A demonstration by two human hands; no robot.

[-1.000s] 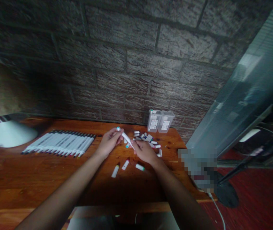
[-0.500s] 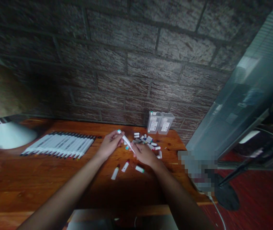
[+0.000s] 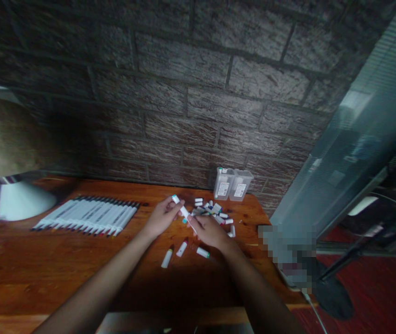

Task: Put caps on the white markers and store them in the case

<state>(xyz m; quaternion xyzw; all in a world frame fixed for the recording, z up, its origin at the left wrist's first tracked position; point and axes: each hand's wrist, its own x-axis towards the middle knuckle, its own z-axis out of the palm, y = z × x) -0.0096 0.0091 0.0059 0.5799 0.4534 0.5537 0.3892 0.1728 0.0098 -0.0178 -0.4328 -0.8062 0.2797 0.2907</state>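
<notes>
A white marker (image 3: pixel 185 212) with a teal end is held slantwise above the table between both my hands. My left hand (image 3: pixel 162 217) pinches it near the teal end, while my right hand (image 3: pixel 209 227) is closed around its lower part. Just beyond my right hand lies a loose pile of white marker caps (image 3: pixel 217 208) with coloured ends. Nearer to me are three separate short white pieces with coloured ends: a yellow-ended one (image 3: pixel 166 258), a red-ended one (image 3: pixel 182 248) and a green-ended one (image 3: pixel 203 252).
A row of white markers (image 3: pixel 88 216) lies side by side at the left. Behind it stands a lamp with a white base (image 3: pixel 24 200). Two clear plastic boxes (image 3: pixel 223 183) stand by the brick wall (image 3: pixel 205 106). A fan's stand (image 3: pixel 333 290) is on the floor at the right.
The view has shifted slightly, so the table sits lower in the picture. Both hands keep hold of the marker, with only small movement of the fingers.
</notes>
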